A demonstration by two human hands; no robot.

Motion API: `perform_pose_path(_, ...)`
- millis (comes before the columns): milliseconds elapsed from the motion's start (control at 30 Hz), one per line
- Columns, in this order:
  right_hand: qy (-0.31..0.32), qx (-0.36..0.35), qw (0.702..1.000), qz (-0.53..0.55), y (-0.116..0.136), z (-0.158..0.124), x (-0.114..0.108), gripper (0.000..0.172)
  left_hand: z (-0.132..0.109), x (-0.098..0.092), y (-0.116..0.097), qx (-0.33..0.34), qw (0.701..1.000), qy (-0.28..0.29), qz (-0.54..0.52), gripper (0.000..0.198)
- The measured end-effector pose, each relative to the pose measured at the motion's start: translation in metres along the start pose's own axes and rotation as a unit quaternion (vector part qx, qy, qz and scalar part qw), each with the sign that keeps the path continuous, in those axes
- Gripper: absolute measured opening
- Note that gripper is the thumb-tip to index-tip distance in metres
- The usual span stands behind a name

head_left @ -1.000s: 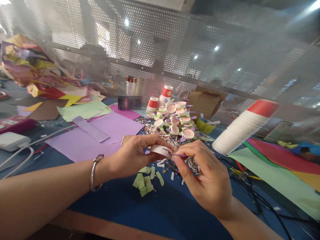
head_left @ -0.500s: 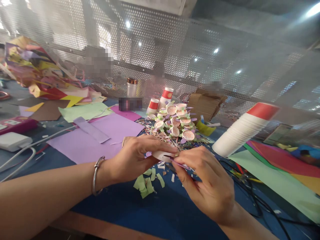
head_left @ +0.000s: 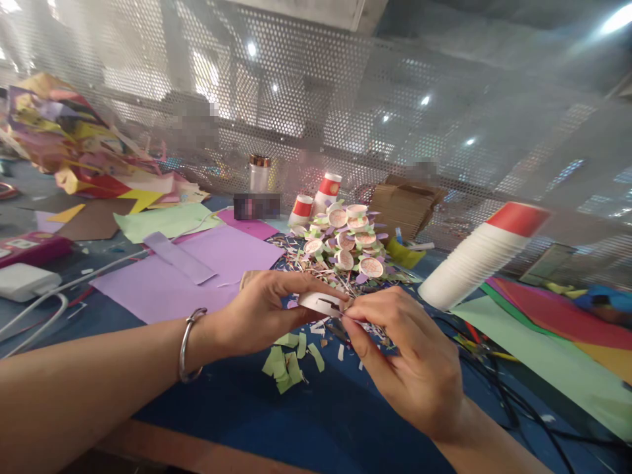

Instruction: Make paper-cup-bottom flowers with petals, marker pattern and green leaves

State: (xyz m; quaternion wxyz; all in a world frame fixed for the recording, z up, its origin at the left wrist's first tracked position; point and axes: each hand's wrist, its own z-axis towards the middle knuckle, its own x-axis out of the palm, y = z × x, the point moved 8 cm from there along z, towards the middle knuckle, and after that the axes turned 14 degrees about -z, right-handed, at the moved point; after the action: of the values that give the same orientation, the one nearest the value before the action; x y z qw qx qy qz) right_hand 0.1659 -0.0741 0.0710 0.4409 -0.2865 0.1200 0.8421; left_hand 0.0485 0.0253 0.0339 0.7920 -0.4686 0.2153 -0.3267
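Observation:
My left hand (head_left: 266,303) is closed around a short white paper cup base (head_left: 316,304), cut down to a shallow ring and held on its side. A dark slit shows in its wall. My right hand (head_left: 407,359) pinches a small purple paper piece (head_left: 342,314) at that slit; most of it is hidden by the fingers. Below the hands lie several pale green paper strips (head_left: 289,365). Just beyond them is a pile of similar cup bases (head_left: 345,240) with green and purple paper tabs sticking out.
A purple sheet (head_left: 197,247) lies at left, near a white charger (head_left: 27,280) with its cable. A tilted stack of paper cups (head_left: 474,263) leans at right beside coloured sheets (head_left: 543,329) and black cables (head_left: 498,388). Paper scraps surround the pile; a perforated screen (head_left: 306,85) stands behind.
The cup base has turned slightly in my left hand, showing more of its outer wall and slit. Less of the purple paper shows at my right fingertips.

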Motion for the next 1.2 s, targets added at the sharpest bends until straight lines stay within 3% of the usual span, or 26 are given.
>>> perform_pose_path(133,0.006,-0.008,1.000,-0.011,0.001,0.000,0.000,0.025,0.001,0.002,0.000,0.001,1.000,0.009,-0.024,0.023)
perform_pose_path(300,0.011,-0.016,1.000,-0.025,0.005,-0.002,0.000,0.022,-0.002,0.005,-0.009,0.046,0.995,0.047,0.072,0.020)
perform_pose_path(600,0.017,0.028,0.999,0.017,0.000,0.001,0.004,0.014,-0.002,0.015,-0.013,0.080,0.981,0.106,0.144,0.015)
perform_pose_path(733,0.045,0.074,0.995,0.044,-0.006,-0.001,0.010,0.008,-0.004,0.021,-0.003,-0.001,0.983,0.135,0.128,0.013)
perform_pose_path(900,0.120,0.171,0.972,0.104,-0.020,-0.006,0.024,0.011,-0.009,0.028,0.013,-0.151,0.978,0.146,-0.013,0.013)
perform_pose_path(1067,0.135,0.201,0.962,0.128,-0.027,-0.006,0.025,0.015,-0.007,0.025,0.021,-0.190,0.972,0.113,-0.082,0.028)
perform_pose_path(1200,0.133,0.202,0.961,0.137,-0.027,-0.007,0.026,0.011,-0.007,0.018,0.020,-0.157,0.982,0.085,-0.063,0.032)
